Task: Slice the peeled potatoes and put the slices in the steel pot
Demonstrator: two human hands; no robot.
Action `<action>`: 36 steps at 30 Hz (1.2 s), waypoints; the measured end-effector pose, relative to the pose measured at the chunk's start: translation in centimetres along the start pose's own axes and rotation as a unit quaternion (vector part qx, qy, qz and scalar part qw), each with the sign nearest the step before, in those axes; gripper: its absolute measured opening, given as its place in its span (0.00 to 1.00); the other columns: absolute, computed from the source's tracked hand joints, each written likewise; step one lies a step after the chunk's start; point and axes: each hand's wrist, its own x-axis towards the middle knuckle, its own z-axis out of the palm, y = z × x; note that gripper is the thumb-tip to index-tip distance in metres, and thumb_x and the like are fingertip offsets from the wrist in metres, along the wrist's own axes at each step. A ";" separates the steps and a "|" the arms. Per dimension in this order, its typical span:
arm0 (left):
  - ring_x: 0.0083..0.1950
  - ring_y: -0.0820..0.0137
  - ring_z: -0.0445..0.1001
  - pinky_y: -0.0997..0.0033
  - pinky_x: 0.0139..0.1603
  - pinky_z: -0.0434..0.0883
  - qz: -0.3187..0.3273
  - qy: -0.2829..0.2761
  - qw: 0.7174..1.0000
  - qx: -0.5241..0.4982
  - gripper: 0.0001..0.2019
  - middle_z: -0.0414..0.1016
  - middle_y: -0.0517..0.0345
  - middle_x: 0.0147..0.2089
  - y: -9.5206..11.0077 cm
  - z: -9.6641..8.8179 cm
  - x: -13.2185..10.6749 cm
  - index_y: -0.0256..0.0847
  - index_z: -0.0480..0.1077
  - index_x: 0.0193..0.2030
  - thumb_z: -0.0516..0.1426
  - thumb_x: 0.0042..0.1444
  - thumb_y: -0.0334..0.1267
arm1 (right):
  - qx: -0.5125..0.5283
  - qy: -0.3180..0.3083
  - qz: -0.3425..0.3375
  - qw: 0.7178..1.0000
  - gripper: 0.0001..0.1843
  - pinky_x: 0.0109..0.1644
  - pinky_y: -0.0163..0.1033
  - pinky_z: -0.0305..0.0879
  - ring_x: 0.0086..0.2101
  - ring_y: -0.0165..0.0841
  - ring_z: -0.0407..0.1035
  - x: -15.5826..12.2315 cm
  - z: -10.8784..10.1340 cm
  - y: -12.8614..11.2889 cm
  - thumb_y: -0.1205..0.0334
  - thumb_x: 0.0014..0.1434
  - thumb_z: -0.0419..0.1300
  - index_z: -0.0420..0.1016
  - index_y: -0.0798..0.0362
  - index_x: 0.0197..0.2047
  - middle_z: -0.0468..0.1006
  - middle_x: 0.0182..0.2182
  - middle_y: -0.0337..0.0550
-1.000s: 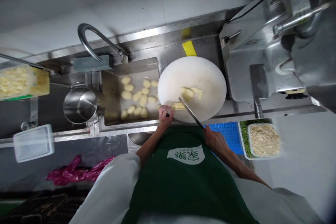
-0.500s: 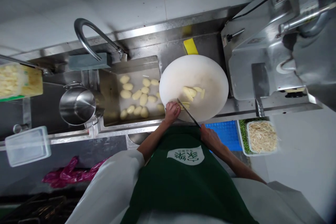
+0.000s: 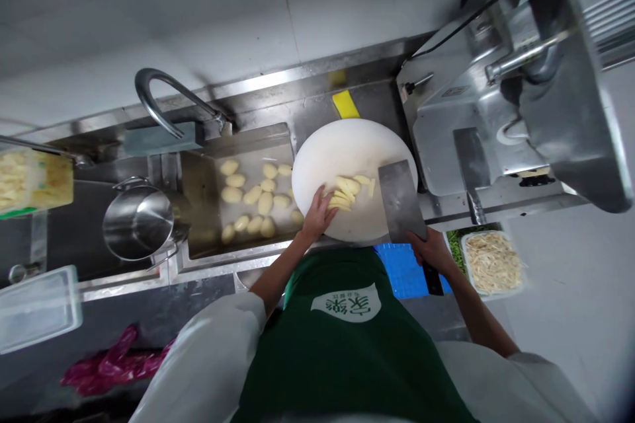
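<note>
A round white cutting board [image 3: 322,152] lies beside the sink, with cut potato pieces [image 3: 346,193] in a small pile on its middle. My left hand [image 3: 316,217] is at the board's near left part, fingers spread and touching the left side of the pile. In my right hand [image 3: 432,250] is a cleaver [image 3: 401,201], gripped by its black handle. Its broad blade lies turned flat-side up over the board's right part, apart from the potato pieces.
Peeled potatoes [image 3: 265,203] sit in water in the sink [image 3: 198,211] on the left, under a curved faucet [image 3: 149,96]. A steel pot [image 3: 139,221] stands farther left. On the right, a second cleaver [image 3: 471,158] rests on a metal machine [image 3: 431,139]. A yellow sponge [image 3: 346,104] lies behind the board.
The cleaver has swung right, away from the potato, and its blade has turned from edge-down to flat. My left hand's fingers have spread out from a curled hold. The view has shifted slightly.
</note>
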 end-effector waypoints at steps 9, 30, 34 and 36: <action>0.72 0.42 0.35 0.38 0.67 0.48 0.128 -0.088 0.986 0.064 0.51 0.36 0.47 0.72 2.0 1.7 8.6 0.47 0.57 0.66 0.66 0.35 0.64 | 0.032 -0.032 -0.005 0.999 0.25 0.19 0.34 0.59 0.13 0.29 0.62 6.0 -2.3 3.6 0.37 0.50 0.56 0.57 0.49 0.22 0.65 0.12 0.34; 0.69 0.51 0.47 0.41 0.69 0.49 -0.020 0.128 0.991 0.041 0.27 0.51 0.48 0.65 7.0 5.7 9.0 0.45 0.64 0.60 0.60 0.52 0.46 | 0.027 -0.146 -0.148 0.978 0.10 0.19 0.31 0.58 0.13 0.27 0.61 7.4 5.5 -4.2 0.55 0.56 0.53 0.59 0.49 0.28 0.66 0.12 0.30; 0.69 0.51 0.46 0.43 0.68 0.51 -0.059 0.162 0.983 0.069 0.28 0.50 0.50 0.65 5.7 1.4 6.7 0.46 0.64 0.60 0.60 0.51 0.46 | 0.023 -0.180 -0.174 0.968 0.10 0.18 0.32 0.57 0.12 0.27 0.60 6.4 8.7 -6.5 0.53 0.56 0.53 0.58 0.49 0.29 0.65 0.11 0.29; 0.70 0.51 0.45 0.43 0.68 0.51 -0.080 0.185 0.975 0.095 0.28 0.50 0.50 0.66 4.2 -2.1 4.8 0.47 0.64 0.60 0.60 0.51 0.46 | 0.018 -0.214 -0.195 0.957 0.11 0.17 0.32 0.58 0.12 0.28 0.60 6.0 11.6 -8.5 0.51 0.56 0.54 0.58 0.48 0.29 0.64 0.11 0.29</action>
